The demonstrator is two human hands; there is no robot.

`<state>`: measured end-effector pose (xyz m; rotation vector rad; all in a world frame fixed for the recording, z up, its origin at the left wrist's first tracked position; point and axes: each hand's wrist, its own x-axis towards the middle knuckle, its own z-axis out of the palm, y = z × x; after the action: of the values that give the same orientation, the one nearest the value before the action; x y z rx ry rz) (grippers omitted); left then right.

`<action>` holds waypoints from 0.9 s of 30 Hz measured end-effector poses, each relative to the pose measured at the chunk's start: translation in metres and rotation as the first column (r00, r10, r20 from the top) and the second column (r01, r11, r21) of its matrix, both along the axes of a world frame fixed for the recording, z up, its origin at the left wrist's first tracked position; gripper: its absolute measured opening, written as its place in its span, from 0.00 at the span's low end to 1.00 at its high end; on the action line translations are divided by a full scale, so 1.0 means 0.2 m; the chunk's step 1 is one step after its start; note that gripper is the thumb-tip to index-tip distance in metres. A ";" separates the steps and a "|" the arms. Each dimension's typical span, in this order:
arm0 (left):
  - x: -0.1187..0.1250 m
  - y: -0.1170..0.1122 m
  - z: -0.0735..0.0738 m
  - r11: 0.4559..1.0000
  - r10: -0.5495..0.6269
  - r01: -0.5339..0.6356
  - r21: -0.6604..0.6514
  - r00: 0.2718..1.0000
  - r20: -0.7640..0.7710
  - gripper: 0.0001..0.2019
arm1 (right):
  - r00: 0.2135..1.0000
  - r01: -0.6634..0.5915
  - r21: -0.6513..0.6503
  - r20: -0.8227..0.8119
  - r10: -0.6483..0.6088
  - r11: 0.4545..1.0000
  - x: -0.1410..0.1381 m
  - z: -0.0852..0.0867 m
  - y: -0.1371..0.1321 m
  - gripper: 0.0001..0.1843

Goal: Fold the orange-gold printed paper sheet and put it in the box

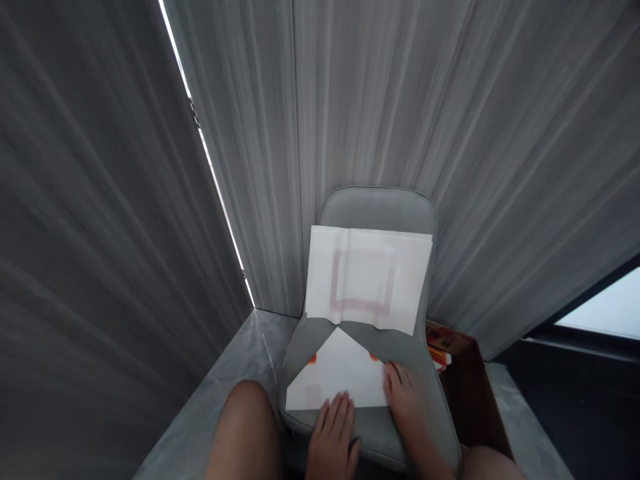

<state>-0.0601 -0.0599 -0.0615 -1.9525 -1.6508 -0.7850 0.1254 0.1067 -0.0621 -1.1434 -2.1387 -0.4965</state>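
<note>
A white sheet of paper [335,373], folded to a peak at its top, lies on the grey chair's seat [430,413]. Small orange-red marks show along its two slanted edges. My left hand [333,433] is flat, its stretched fingertips pressing on the paper's bottom edge near the middle. At the right corner, my right hand [403,390] has its fingers bent close together over the paper's edge. That corner and the right thumb are hidden.
More white paper [367,277], with a faint reddish frame showing through, leans on the chair's backrest [377,203]. A dark red box [465,380] stands on the floor right of the chair. Grey panelled walls [370,100] close in behind. My bare knee [245,427] is at the left.
</note>
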 end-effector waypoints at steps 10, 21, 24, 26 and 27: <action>-0.14 -0.24 0.09 0.918 0.374 -0.365 -0.157 0.927 0.035 0.37 | 0.999 0.021 -0.067 0.041 -0.018 0.998 0.01 0.03 -0.02 0.16; -0.20 -0.30 -0.01 0.860 0.503 -0.485 -0.160 0.858 0.103 0.38 | 0.999 0.030 -0.156 -0.022 -0.034 0.987 0.01 0.01 -0.02 0.18; -0.22 -0.30 -0.07 0.877 0.479 -0.459 -0.144 0.859 0.182 0.39 | 0.996 0.030 -0.221 -0.077 -0.048 0.975 0.02 0.01 -0.03 0.19; -0.24 -0.30 -0.08 0.895 0.445 -0.422 -0.144 0.865 0.231 0.38 | 0.992 0.037 -0.257 -0.111 -0.067 0.966 0.03 0.01 -0.07 0.21; -0.25 -0.31 -0.07 0.908 0.418 -0.394 -0.143 0.873 0.251 0.38 | 0.988 0.039 -0.269 -0.135 -0.077 0.962 0.03 0.01 -0.10 0.21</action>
<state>-0.1101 -0.1212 -0.0764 -1.5094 -2.2014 -0.8527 0.1314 0.0859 -0.0608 -1.3489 -2.0933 -0.1477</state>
